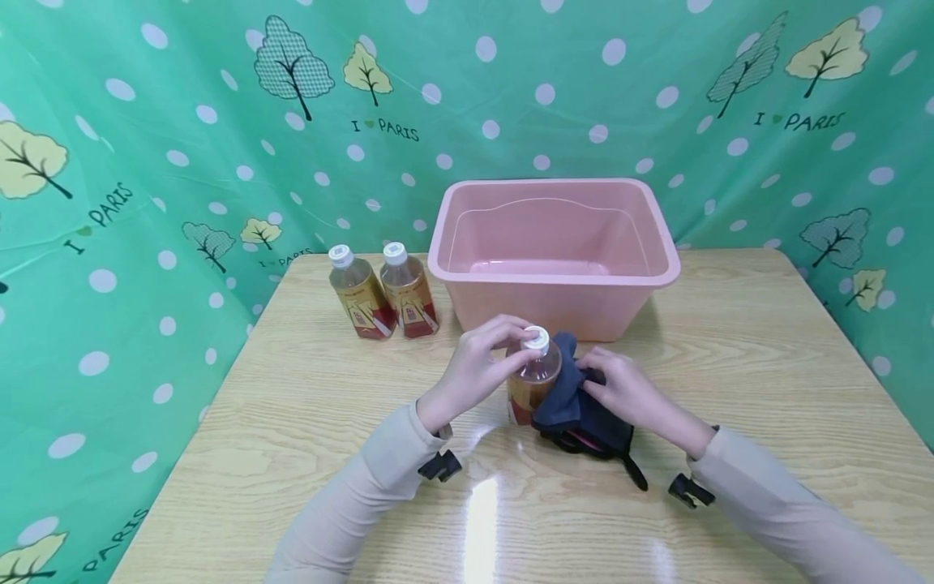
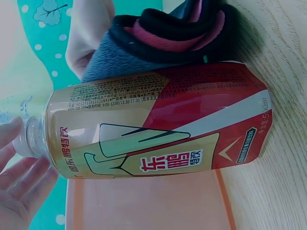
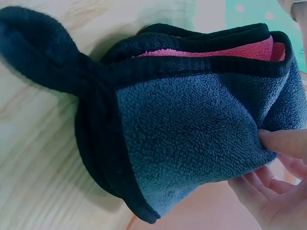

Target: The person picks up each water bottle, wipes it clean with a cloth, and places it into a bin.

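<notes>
A drink bottle (image 1: pixel 530 393) with a white cap and a gold and red label stands upright in front of the pink tub. My left hand (image 1: pixel 490 357) pinches its cap between thumb and fingers. Against the bottle's right side is a folded cloth (image 1: pixel 572 397), dark blue-grey with black edging and a hanging loop. My right hand (image 1: pixel 620 388) pinches the upper part of the cloth. In the right wrist view the cloth (image 3: pixel 177 129) shows a pink inner layer. The left wrist view shows the bottle's label (image 2: pixel 158 139) up close.
The pink tub (image 1: pixel 554 280) stands at the back middle of the wooden table (image 1: pixel 292 454). Two similar bottles, one (image 1: pixel 361 296) left of the other (image 1: pixel 410 292), stand beside the tub's left side. A green patterned curtain (image 1: pixel 481 89) hangs behind.
</notes>
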Tool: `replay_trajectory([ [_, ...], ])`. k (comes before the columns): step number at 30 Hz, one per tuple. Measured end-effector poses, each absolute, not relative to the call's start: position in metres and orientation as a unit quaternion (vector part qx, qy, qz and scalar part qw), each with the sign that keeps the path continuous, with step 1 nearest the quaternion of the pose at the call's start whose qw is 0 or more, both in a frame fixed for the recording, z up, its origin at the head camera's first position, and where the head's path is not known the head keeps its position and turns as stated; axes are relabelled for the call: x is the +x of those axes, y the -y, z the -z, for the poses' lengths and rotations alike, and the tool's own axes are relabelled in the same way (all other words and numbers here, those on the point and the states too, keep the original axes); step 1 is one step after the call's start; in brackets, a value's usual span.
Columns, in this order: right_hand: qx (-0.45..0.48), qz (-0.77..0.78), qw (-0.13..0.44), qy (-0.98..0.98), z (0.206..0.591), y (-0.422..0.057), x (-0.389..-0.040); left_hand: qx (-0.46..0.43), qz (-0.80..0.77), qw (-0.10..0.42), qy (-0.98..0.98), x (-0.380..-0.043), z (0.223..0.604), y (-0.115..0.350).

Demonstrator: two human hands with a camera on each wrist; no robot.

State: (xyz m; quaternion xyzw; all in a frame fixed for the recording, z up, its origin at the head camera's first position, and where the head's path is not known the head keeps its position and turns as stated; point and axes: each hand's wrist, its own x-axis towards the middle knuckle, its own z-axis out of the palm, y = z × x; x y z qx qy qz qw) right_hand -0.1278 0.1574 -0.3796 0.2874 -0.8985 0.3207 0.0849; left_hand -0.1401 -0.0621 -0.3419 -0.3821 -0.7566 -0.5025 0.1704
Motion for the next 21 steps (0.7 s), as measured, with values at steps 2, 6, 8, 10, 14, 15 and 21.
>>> replay_trajectory([
  [2,0.291,-0.318,0.083,0.899,0.382,-0.157,-0.128,-0.382,0.501,0.171,0.758,-0.140,0.342,0.062],
  [6,0.295,-0.307,0.074,0.902,0.388,-0.157,-0.129,-0.380,0.501,0.171,0.759,-0.140,0.342,0.062],
  [8,0.297,-0.300,0.065,0.904,0.390,-0.157,-0.130,-0.378,0.500,0.170,0.760,-0.140,0.342,0.062],
  [10,0.298,-0.294,0.052,0.906,0.393,-0.157,-0.130,-0.377,0.499,0.170,0.761,-0.140,0.343,0.062],
  [14,0.301,-0.285,0.035,0.909,0.400,-0.157,-0.130,-0.377,0.496,0.168,0.764,-0.140,0.342,0.063],
  [15,0.302,-0.283,0.032,0.910,0.401,-0.157,-0.130,-0.377,0.496,0.168,0.764,-0.140,0.342,0.063],
  [21,0.304,-0.267,0.029,0.914,0.405,-0.158,-0.130,-0.379,0.487,0.171,0.768,-0.140,0.342,0.063],
])
